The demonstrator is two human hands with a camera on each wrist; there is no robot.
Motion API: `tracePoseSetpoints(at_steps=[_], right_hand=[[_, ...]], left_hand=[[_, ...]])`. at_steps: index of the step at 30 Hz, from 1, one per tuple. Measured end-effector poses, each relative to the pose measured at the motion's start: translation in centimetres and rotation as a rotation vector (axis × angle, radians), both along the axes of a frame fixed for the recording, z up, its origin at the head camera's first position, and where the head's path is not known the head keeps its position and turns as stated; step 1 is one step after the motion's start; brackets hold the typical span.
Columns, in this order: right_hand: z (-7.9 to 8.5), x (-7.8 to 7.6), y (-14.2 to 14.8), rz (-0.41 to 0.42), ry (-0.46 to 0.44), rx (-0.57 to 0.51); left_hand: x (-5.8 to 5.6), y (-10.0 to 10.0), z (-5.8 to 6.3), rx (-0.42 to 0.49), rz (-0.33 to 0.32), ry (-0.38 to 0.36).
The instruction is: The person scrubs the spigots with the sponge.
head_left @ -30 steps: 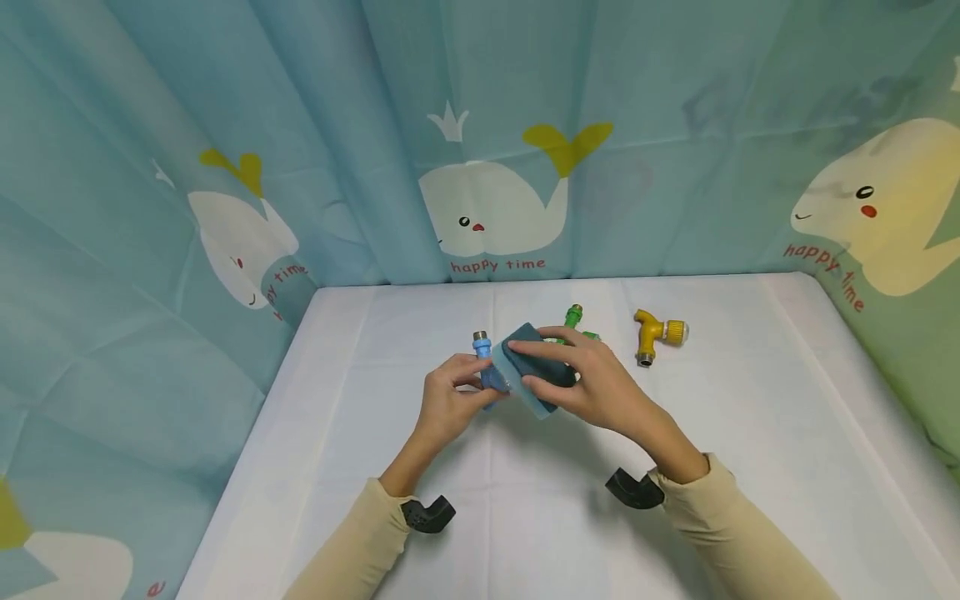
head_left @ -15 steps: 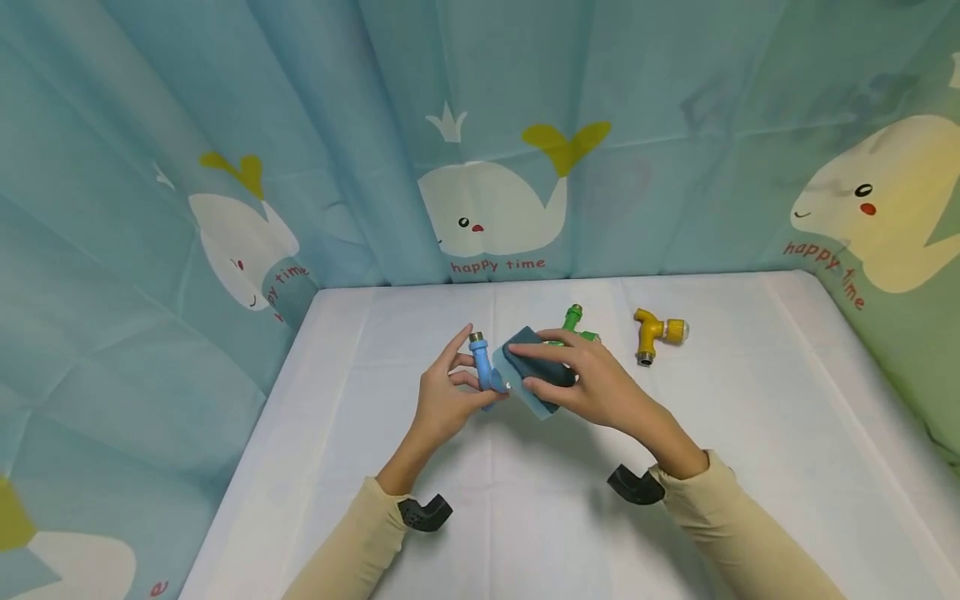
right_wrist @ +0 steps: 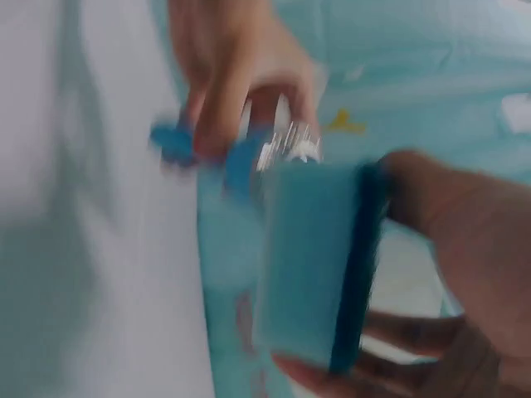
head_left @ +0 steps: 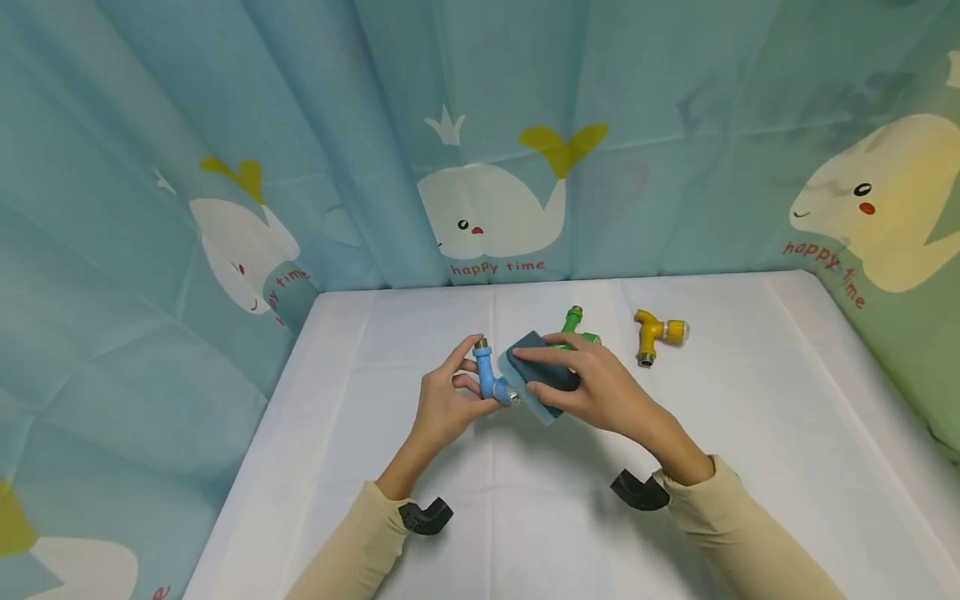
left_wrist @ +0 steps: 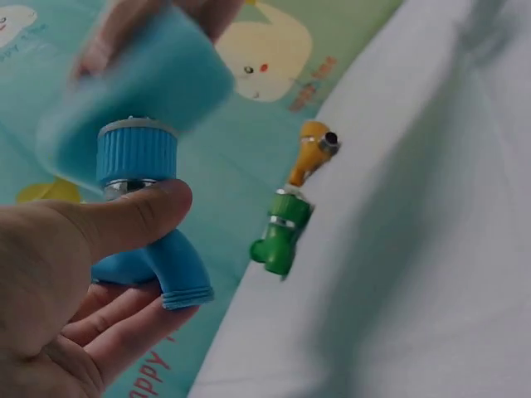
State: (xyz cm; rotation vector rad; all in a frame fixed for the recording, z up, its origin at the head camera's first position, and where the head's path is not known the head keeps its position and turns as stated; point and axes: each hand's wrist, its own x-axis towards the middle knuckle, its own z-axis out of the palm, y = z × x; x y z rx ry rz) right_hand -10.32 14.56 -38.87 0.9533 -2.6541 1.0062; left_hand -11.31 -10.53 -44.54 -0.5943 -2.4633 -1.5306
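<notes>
A blue tap (head_left: 486, 371) with a ribbed knob (left_wrist: 137, 155) is held above the table by my left hand (head_left: 446, 404). In the left wrist view the thumb (left_wrist: 153, 211) presses near the knob's metal collar, with the other fingers behind the body. In the head view the index fingertip is at the metal threaded end. My right hand (head_left: 606, 385) grips a two-layer sponge (head_left: 551, 372), light blue on one face and dark teal on the other. Its light face is turned to the knob end, very close; whether they touch I cannot tell. The sponge is blurred in both wrist views.
Behind the right hand a green tap (head_left: 573, 318) lies on the white-covered table (head_left: 360, 367), partly hidden. Farther right lies a yellow tap (head_left: 651, 335). A whale-print curtain (head_left: 637, 217) rises behind the table. Black mounts (head_left: 426, 517) sit at both wrists.
The blue tap has turned in the left hand, and its knob end now shows beside the sponge. My left index finger has shifted to the threaded end. The sponge has moved slightly right and down.
</notes>
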Motion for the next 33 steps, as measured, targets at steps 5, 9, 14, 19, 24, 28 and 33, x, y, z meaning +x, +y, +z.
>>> tracePoseSetpoints(at_steps=[5, 9, 14, 19, 24, 28, 33], right_hand=[[0.7, 0.0, 0.5, 0.094, -0.089, 0.104], [1.1, -0.5, 1.0, 0.120, -0.153, 0.117], [0.8, -0.9, 1.0, 0.208, -0.210, 0.085], [0.1, -0.4, 1.3, 0.097, -0.121, -0.002], [-0.8, 0.9, 0.4, 0.034, 0.014, -0.126], [-1.8, 1.3, 0.4, -0.059, 0.081, -0.154], [-2.2, 1.5, 0.4, -0.047, 0.106, -0.191]], left_hand=[[0.2, 0.2, 0.3, -0.149, -0.069, 0.221], [0.3, 0.1, 0.7, -0.269, -0.150, 0.337], [0.3, 0.1, 1.1, -0.244, -0.177, 0.358], [0.4, 0.0, 0.3, -0.138, -0.135, 0.169], [0.5, 0.2, 0.2, 0.095, -0.091, -0.120], [0.4, 0.4, 0.2, 0.170, -0.043, -0.284], [0.2, 0.7, 0.3, 0.224, 0.004, -0.356]])
